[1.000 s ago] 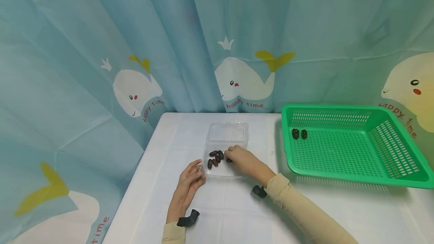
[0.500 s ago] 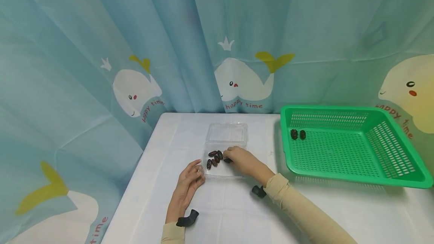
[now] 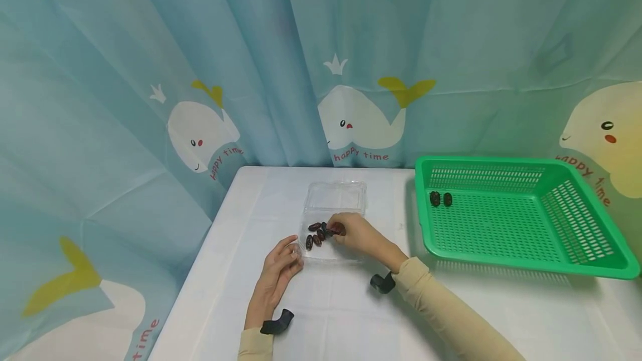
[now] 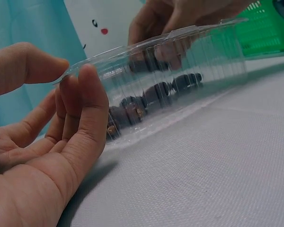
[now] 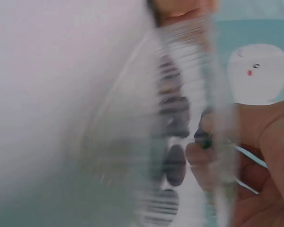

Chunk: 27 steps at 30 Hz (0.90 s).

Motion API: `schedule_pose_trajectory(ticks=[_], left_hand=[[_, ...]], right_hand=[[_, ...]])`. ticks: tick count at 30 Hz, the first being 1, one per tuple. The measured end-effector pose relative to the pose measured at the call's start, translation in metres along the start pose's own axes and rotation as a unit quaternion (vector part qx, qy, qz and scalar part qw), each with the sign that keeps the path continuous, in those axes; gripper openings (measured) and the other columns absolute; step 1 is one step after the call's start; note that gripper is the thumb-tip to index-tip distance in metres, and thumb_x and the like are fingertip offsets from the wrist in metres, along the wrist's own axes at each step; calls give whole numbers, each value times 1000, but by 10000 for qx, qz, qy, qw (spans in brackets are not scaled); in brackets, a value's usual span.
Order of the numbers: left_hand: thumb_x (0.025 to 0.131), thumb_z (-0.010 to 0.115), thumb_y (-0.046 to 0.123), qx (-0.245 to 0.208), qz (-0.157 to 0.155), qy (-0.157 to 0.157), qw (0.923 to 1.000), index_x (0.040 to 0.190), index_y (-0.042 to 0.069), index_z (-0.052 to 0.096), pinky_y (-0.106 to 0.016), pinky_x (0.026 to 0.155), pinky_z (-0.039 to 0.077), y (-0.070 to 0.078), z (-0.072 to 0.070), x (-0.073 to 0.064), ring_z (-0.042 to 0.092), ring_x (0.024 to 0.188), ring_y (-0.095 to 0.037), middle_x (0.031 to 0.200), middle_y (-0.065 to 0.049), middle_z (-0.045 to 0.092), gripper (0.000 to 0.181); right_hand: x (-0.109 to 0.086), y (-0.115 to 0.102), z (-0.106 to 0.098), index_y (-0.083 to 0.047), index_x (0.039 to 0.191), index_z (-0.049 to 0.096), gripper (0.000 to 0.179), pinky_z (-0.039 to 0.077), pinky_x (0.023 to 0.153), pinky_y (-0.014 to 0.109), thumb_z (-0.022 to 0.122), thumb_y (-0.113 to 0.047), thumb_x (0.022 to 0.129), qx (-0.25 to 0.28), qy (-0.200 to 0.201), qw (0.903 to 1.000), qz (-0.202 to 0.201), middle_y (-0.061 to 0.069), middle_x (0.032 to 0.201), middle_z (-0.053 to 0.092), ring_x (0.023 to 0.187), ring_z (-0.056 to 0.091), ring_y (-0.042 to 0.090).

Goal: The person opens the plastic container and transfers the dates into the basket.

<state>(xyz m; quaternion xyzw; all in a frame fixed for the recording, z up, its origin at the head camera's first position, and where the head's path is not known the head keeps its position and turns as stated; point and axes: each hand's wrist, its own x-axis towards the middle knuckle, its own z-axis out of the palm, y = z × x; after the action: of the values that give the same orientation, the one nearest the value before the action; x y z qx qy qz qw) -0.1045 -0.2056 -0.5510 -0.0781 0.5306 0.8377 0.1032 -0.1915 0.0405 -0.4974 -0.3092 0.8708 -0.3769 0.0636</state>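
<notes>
A clear plastic clamshell box [image 3: 333, 254] lies on the white table, its lid [image 3: 335, 196] folded back. My left hand [image 3: 278, 266] pinches the box's left rim between thumb and fingers, plainly seen in the left wrist view. Over the box's right part, my right hand [image 3: 358, 234] pinches a dark brown date [image 4: 149, 65] with thumb and fingertips. Several other dates [image 3: 309, 242] lie grouped in the left half of the box. The right wrist view is blurred, with the box wall in front of the right fingers.
A green perforated basket [image 3: 501, 263] stands on the right of the table, with a few dates [image 3: 434, 199] at its far left corner. Behind the table hangs a blue curtain [image 3: 281, 71] printed with whales.
My right hand has tilted and risen slightly, and the date in its fingers now shows more, up off the box floor. My left hand stays at the rim.
</notes>
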Motion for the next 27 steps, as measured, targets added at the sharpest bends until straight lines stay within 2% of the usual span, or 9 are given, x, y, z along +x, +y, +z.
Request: schedule_pose_trajectory(ticks=[3, 4, 6, 8, 10, 14, 17, 21, 27], left_hand=[[100, 59, 1, 34, 15, 21, 10000, 153, 4, 38, -23, 81, 54, 0, -1, -1, 55, 94, -12, 112, -2, 54, 57], [99, 59, 1, 54, 21, 25, 10000, 153, 4, 38, -23, 81, 54, 0, -1, -1, 55, 93, -12, 112, -2, 54, 58], [99, 60, 1, 44, 15, 53, 10000, 153, 4, 39, -23, 81, 54, 0, -1, -1, 56, 93, -12, 112, -2, 54, 58], [99, 60, 1, 48, 12, 61, 10000, 153, 4, 39, -23, 82, 54, 0, -1, -1, 56, 95, -12, 114, -3, 54, 58], [99, 60, 0, 43, 0, 76, 10000, 153, 4, 39, -23, 82, 54, 0, -2, -1, 55, 96, -13, 116, -3, 54, 57], [99, 59, -1, 23, -1, 84, 10000, 152, 4, 39, -22, 82, 54, 0, -1, -2, 55, 98, -13, 117, -4, 54, 57], [99, 59, -1, 21, 4, 48, 10000, 152, 4, 39, -22, 83, 55, 1, 0, -2, 55, 98, -13, 118, -4, 53, 57], [99, 58, -2, 44, 33, -19, 10000, 153, 2, 38, -22, 83, 55, 1, 0, -1, 55, 96, -12, 116, -3, 53, 57], [100, 56, -4, 43, 92, -88, 9999, 152, 2, 38, -22, 83, 55, 1, 0, -1, 57, 91, -10, 112, -2, 55, 56]], right_hand=[[0, -1, -3, -4, 109, 74, 20, 57, 81, 26, 75, -1, 89, 933, 0, 9948, 412, 8, 101, 75, 89, 67, 12], [0, -1, -5, -3, 111, 74, 21, 57, 81, 25, 74, -3, 90, 1260, -7, 9905, 542, 10, 102, 75, 89, 66, 11], [0, -2, -8, -2, 116, 73, 25, 58, 84, 28, 74, -5, 92, 2067, -71, 9746, 861, 15, 108, 74, 91, 66, 10], [-1, -2, -12, -2, 123, 70, 31, 59, 89, 33, 73, -6, 93, 2851, -130, 9519, 1117, 17, 114, 73, 94, 67, 10], [-2, -4, -17, -1, 130, 66, 36, 59, 96, 40, 71, -6, 95, 3586, -186, 9241, 1304, 16, 118, 71, 97, 69, 11], [-5, -5, -26, -2, 140, 60, 40, 56, 105, 44, 66, -8, 100, 4612, -244, 8758, 1402, 4, 116, 70, 100, 71, 14], [-9, -5, -34, -5, 145, 56, 44, 56, 105, 36, 63, -11, 103, 5020, -306, 8529, 1399, -2, 112, 65, 102, 71, 14], [-15, -6, -47, -10, 151, 51, 45, 55, 102, 27, 58, -12, 106, 5453, -327, 8256, 1411, -2, 109, 59, 103, 69, 12], [-26, -9, -74, -11, 151, 49, 44, 57, 98, 24, 49, -1, 108, 6477, -194, 7502, 1311, 5, 118, 55, 102, 66, 12]])
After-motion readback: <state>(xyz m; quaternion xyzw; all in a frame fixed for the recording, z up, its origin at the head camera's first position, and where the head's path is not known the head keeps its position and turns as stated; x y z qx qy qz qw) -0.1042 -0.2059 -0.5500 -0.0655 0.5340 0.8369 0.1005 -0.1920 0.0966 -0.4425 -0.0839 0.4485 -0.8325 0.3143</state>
